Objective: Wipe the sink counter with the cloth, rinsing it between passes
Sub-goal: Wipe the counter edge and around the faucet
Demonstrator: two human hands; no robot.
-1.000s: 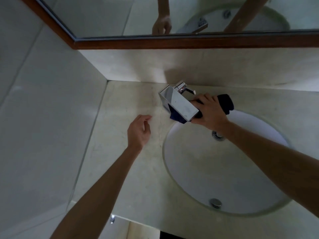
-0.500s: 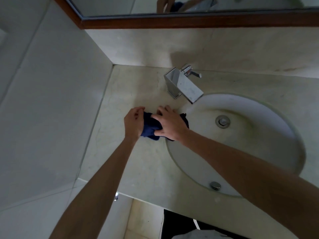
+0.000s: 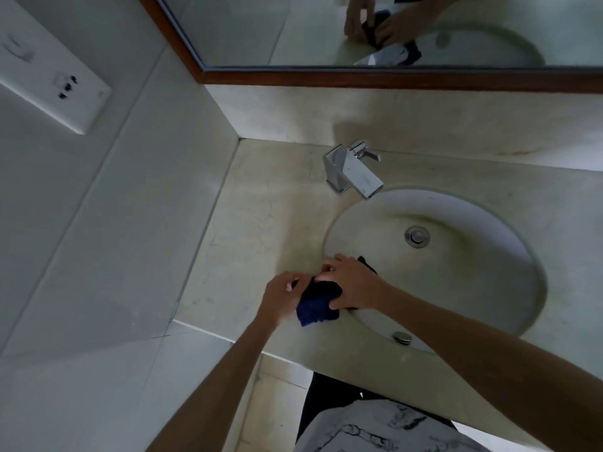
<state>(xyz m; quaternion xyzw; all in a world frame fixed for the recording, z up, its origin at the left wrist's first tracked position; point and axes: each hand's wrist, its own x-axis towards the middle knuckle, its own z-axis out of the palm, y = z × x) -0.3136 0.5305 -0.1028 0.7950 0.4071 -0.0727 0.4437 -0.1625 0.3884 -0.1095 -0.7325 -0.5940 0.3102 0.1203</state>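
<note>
beige sink counter: both left hand and right hand grip the dark blue cloth; fold it flat, then press evenly.

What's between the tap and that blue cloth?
Only bare counter and the basin's rim separate the tap from the cloth, seen from the head camera.

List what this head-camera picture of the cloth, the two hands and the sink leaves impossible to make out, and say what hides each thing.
- Cloth: its middle is covered by the left hand and right hand, so its full shape and fold are hidden.
- Left hand's fingers: curled into the cloth, tips unseen.
- Wetness of the cloth: dim light, cannot tell.
- Tap: its spout opening faces away from the camera.
- Wall plate: cut by the left edge, markings blurred.
</note>
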